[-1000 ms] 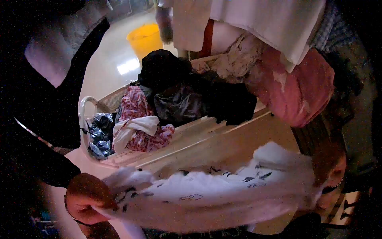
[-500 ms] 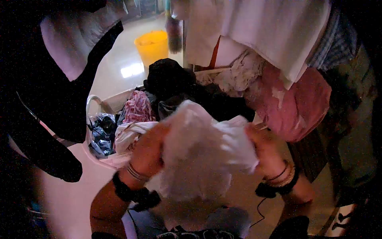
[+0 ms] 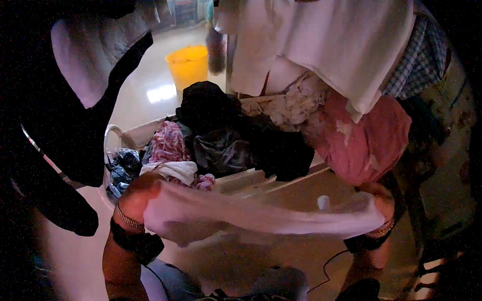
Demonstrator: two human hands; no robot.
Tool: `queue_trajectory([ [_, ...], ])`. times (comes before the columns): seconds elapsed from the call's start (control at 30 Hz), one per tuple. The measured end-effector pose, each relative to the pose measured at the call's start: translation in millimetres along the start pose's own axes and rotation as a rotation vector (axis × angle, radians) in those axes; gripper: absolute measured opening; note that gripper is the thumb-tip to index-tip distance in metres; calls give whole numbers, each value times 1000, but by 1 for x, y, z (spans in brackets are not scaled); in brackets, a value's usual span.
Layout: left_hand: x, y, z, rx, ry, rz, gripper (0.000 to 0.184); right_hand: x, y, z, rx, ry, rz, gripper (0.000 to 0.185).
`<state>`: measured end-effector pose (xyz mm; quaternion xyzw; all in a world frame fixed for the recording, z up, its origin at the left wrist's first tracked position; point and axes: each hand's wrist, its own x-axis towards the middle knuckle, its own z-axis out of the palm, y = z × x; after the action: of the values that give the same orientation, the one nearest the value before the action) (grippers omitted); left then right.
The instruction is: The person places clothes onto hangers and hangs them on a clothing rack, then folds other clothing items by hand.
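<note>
A white cloth (image 3: 261, 210) is stretched sideways in front of me, above my lap. My left hand (image 3: 143, 193) grips its left end and my right hand (image 3: 380, 200) its right end; the fingers of both are partly hidden by the fabric. The cloth sags a little in the middle and looks blurred. Just beyond it lies a heap of dark clothes (image 3: 221, 148). A pink-and-white patterned garment (image 3: 170, 143) and a white folded cloth (image 3: 175, 171) lie at the heap's left side, close to my left hand.
A pink bundle (image 3: 369, 138) lies beyond my right hand. White fabric (image 3: 321, 45) and checked cloth (image 3: 416, 60) hang above it. Dark garments (image 3: 75, 120) hang at left. A yellow bucket (image 3: 187, 67) stands on the floor behind. A black plastic bag (image 3: 123, 168) sits in a pale basket.
My hands have moved apart, left hand leftward and right hand rightward. The white cloth, bunched between them before, is now pulled out into a long strip.
</note>
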<state>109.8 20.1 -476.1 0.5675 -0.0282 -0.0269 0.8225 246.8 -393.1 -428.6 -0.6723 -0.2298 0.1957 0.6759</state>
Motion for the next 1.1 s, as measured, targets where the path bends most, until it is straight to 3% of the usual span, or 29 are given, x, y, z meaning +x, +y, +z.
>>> queue_trajectory([
  [0.03,6,8,16,-176,7,-43,35,-6,1,6,32,104,-133,44],
  [0.07,11,16,32,-352,22,-84,37,4,1,6,104,99,-106,42],
  [0.1,21,15,48,-355,12,-85,37,13,1,6,177,96,-79,41],
  [0.13,28,14,61,-208,170,-63,38,22,0,7,250,96,-52,40],
  [0.2,50,-2,47,-511,158,-160,40,45,4,23,188,126,50,39],
  [0.23,51,-7,47,-515,164,-156,40,62,23,20,533,92,204,39],
  [0.27,53,-11,52,-585,117,-150,40,71,34,22,878,56,360,39],
  [0.43,85,-48,99,-860,-94,-128,44,67,21,69,965,-57,429,37],
  [0.47,91,-76,109,-469,36,-12,43,61,32,79,312,-6,92,33],
  [0.53,79,-71,121,246,4,397,39,59,38,92,-348,55,-238,29],
  [0.57,73,-69,128,548,86,603,38,59,36,96,-48,-3,-58,27],
  [0.63,75,-71,129,185,87,95,35,58,29,104,555,-129,302,22],
  [0.7,70,-60,135,300,166,109,33,56,16,117,416,-61,345,25],
  [0.8,72,-57,133,169,84,276,33,53,13,126,400,0,382,25],
  [0.9,74,-47,140,50,92,168,33,58,24,123,419,6,257,22],
  [1.0,78,-42,138,181,140,344,32,65,19,115,283,-44,184,23],
  [1.07,82,-39,123,137,-41,139,29,66,10,114,-26,-194,-166,28],
  [1.1,81,-35,124,132,-35,134,29,63,7,112,-26,-198,-158,28],
])
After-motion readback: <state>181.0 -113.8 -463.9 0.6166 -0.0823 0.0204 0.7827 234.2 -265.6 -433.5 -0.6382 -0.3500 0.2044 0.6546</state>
